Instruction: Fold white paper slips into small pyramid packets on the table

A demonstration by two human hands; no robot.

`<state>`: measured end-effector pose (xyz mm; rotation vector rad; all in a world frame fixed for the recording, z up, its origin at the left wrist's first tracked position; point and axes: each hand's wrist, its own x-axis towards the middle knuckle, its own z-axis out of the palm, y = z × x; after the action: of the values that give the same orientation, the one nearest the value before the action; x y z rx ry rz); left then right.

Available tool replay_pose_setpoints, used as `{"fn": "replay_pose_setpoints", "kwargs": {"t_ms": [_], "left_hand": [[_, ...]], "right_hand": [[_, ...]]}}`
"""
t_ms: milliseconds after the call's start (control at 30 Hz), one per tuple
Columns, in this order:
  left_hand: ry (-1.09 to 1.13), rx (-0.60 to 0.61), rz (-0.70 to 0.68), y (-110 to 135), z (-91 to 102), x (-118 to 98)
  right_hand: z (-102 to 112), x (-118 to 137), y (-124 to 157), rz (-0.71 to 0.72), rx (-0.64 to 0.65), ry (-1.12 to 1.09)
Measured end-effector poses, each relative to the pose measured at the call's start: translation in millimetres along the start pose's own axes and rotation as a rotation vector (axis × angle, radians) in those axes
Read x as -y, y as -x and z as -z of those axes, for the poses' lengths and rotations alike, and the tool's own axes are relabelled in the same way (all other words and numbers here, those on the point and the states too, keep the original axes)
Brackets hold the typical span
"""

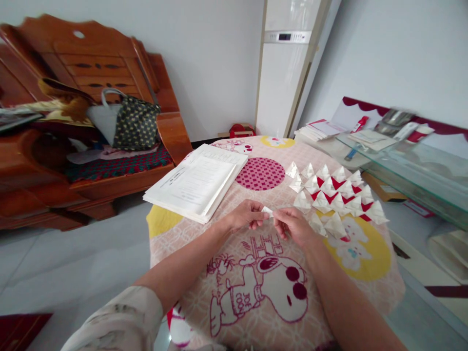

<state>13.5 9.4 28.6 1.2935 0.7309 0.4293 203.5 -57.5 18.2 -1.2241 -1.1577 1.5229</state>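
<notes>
A small folded piece of white paper (268,211) is pinched between my two hands above the middle of the table. My left hand (249,214) grips its left end with thumb and fingers. On its other end, my right hand (293,224) has its fingertips closed. To the right of my hands stand rows of folded paper pieces (338,195), white and pointed, some showing red between them. A thick stack of printed paper sheets (197,180) lies to the left, beyond my left forearm.
The round table wears a pink patterned cloth (256,287). At right is a glass-topped table (409,156) with papers, a metal container and a cup. A wooden bench (109,68) holding bags stands at left. A tall white cabinet-like unit (281,83) is behind.
</notes>
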Motion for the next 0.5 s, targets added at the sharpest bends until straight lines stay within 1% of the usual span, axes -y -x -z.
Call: {"fn": "replay_pose_setpoints", "kwargs": {"t_ms": [167, 300, 367, 500], "left_hand": [[0.048, -0.019, 0.016, 6, -6.3, 4], [0.118, -0.025, 0.032, 13, -8.7, 6], [0.180, -0.029, 0.040, 16, -10.5, 6], [0.279, -0.058, 0.048, 19, -15.0, 4]], "right_hand": [[-1, -4, -2, -0.046, 0.026, -0.025], [-5, -3, -2, -0.084, 0.067, -0.077], [-10, -3, -2, -0.072, 0.059, -0.115], [-18, -2, 0, 0.003, -0.002, -0.177]]}}
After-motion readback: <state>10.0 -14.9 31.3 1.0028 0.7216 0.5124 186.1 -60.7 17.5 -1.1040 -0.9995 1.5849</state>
